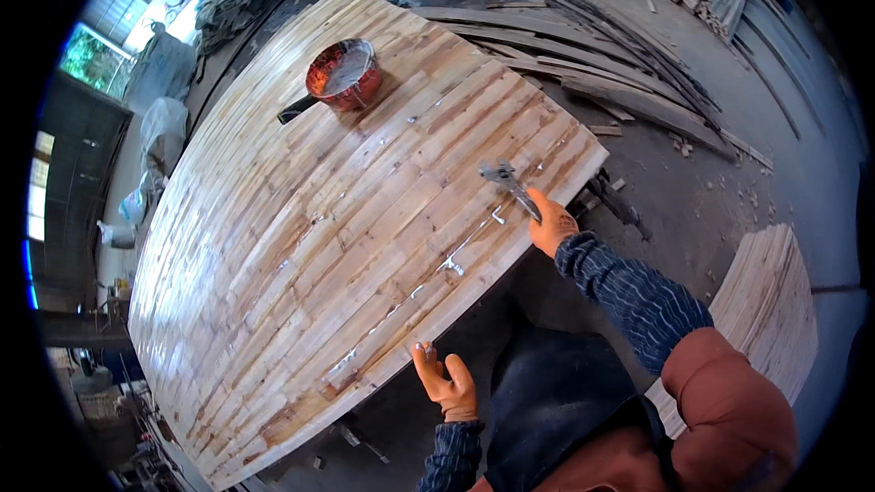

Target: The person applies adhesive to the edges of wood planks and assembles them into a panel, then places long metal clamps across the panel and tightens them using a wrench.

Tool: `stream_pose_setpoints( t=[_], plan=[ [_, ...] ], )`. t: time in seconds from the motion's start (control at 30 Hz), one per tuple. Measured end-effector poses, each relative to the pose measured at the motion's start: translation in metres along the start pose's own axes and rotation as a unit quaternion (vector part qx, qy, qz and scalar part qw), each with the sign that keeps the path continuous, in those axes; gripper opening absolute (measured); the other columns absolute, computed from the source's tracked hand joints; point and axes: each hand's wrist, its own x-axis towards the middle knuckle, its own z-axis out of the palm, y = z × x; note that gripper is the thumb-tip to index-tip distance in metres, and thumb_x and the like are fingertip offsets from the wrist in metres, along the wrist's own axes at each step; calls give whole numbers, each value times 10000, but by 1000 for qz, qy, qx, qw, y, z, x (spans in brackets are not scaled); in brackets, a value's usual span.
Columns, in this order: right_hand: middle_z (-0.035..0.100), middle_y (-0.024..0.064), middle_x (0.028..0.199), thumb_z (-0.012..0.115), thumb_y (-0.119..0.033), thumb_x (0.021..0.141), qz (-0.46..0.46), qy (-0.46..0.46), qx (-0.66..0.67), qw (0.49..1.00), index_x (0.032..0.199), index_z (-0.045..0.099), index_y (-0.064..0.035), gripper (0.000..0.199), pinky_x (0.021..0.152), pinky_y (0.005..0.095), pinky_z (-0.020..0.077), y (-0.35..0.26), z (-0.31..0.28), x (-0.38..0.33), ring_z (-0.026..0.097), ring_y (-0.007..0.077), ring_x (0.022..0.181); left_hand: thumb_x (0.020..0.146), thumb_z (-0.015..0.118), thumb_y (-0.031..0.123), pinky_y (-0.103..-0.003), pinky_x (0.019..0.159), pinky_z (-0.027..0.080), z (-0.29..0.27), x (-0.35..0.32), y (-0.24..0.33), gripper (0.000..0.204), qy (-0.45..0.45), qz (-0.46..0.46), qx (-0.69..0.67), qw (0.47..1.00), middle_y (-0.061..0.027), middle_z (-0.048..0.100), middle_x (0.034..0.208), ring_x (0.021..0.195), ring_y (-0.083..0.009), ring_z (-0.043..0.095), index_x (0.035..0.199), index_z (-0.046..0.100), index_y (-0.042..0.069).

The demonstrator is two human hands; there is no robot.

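Note:
A wide wooden panel (365,210) made of many glued strips lies in front of me, with white glue-like smears (451,264) along its seams near the close edge. My right hand (553,223), in an orange glove, grips a short dark-handled tool (510,184) with a broad grey, crusted head. That head is at the panel's surface on the right; whether it is a brush or a scraper I cannot tell. My left hand (447,384), also gloved in orange, is by the panel's near edge, empty, fingers apart. Farther back, a red saucepan (351,96) with a black handle holds greyish-white stuff.
Long loose boards (629,91) lie on the floor beyond the panel's right side. A stack of pale wood strips (766,301) stands at the right. Plastic-wrapped bundles (164,132) line the far left. Dark metal supports (620,205) stick out beneath the panel's right edge.

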Motion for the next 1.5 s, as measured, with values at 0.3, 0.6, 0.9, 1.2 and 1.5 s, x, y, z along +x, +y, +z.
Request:
stream_pose_setpoints(
  t=[0.3, 0.6, 0.9, 1.2, 1.5],
  plan=[
    [680, 120, 1132, 558, -121, 898, -293, -153, -325, 886, 1386, 583, -226, 500, 953, 447, 501, -15, -35, 197, 646, 329, 1078, 951, 529, 41, -393, 1112, 408, 60, -54, 27, 610, 97, -54, 47, 993, -218, 510, 1438, 1330, -306, 514, 1527, 336, -18],
    [618, 276, 1256, 581, -216, 917, -110, 12, -5, 994, 1344, 537, 21, 489, 1016, 465, 473, 209, -149, 19, 595, 432, 1158, 969, 522, 26, -398, 1148, 392, 206, -132, 79, 574, 112, -81, 9, 990, -200, 484, 1457, 1342, -296, 505, 1517, 351, -8],
    [602, 44, 726, 617, -343, 955, 350, -422, 404, 732, 1201, 647, -33, 397, 468, 320, 426, 309, -121, -27, 494, 139, 486, 998, 505, 22, -421, 1145, 402, 322, -142, 105, 580, -19, -89, -8, 996, -199, 488, 1452, 1351, -291, 498, 1543, 307, 16],
    [613, 15, 713, 680, -265, 899, 167, -85, 333, 924, 1203, 602, 40, 437, 649, 302, 520, 262, -127, -52, 590, 113, 610, 979, 474, -37, -407, 1086, 472, 370, -140, 117, 564, -112, -98, -24, 989, -207, 521, 1406, 1273, -283, 563, 1524, 334, 8],
    [627, 25, 692, 636, -223, 939, 323, -479, 540, 612, 1115, 649, -11, 276, 504, 242, 448, 314, -135, -10, 559, 104, 546, 997, 492, -13, -388, 1069, 486, 382, -137, 104, 530, -158, -122, -40, 979, -198, 558, 1367, 1231, -262, 593, 1510, 356, 8]
  ],
)
